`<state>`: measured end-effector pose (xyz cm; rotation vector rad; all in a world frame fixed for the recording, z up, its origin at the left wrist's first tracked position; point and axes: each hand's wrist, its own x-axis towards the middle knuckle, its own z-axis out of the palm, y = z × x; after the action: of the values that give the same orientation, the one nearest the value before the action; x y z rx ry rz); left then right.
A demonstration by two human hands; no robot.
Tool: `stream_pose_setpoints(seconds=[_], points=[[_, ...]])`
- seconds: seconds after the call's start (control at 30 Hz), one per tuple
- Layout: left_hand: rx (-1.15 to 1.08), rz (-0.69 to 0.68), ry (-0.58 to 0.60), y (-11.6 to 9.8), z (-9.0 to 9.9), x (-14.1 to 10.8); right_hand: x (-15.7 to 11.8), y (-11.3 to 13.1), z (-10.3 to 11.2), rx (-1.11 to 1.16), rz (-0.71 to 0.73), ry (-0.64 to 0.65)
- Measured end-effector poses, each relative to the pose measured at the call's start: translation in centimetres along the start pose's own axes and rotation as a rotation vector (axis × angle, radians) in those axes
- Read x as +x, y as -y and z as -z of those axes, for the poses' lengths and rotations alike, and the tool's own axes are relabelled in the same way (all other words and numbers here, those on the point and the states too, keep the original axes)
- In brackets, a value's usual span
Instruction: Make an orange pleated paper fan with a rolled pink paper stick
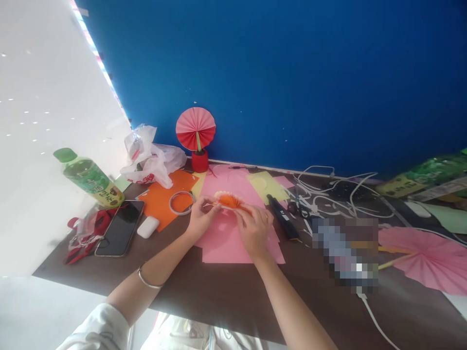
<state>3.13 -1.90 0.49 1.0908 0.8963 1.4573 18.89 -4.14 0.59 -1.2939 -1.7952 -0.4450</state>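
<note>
Above the pink paper sheets (229, 238), my left hand (203, 214) pinches the left end of a small pleated orange paper fan (229, 201) with a pale yellow edge. My right hand (254, 228) holds the fan's right side, its fingers pressed together on the folds. The fan is partly spread between both hands. Near my left hand lies a roll of tape (181, 193) on an orange sheet (160, 214). A black tool (282, 217) rests to the right of my right hand.
Behind stands a round pink and red fan (196, 129) in a red pot (200, 160). At left are a green-capped bottle (89, 177), a phone (120, 228), a white case (148, 227) and a plastic bag (153, 158). White cables (355, 194) and a pink fan (426, 255) lie right.
</note>
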Motion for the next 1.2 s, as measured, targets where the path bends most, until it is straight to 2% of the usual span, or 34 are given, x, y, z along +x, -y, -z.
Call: stream_pose_setpoints(seconds=[0.5,0.83,1.07,1.2], points=[[-0.077,0.058,0.062,-0.31,0.27,0.29,0.39,-0.03,0.07,0.095,-0.007,-0.018],[-0.065,0.037,0.154,0.11,0.57,0.27,0.03,-0.12,-0.21,0.15,-0.097,0.082],[-0.075,0.035,0.119,0.13,0.48,0.34,-0.16,-0.22,-0.47,0.134,-0.062,0.082],[-0.081,0.05,0.09,-0.06,0.27,0.23,-0.09,-0.16,-0.09,0.066,0.027,0.035]])
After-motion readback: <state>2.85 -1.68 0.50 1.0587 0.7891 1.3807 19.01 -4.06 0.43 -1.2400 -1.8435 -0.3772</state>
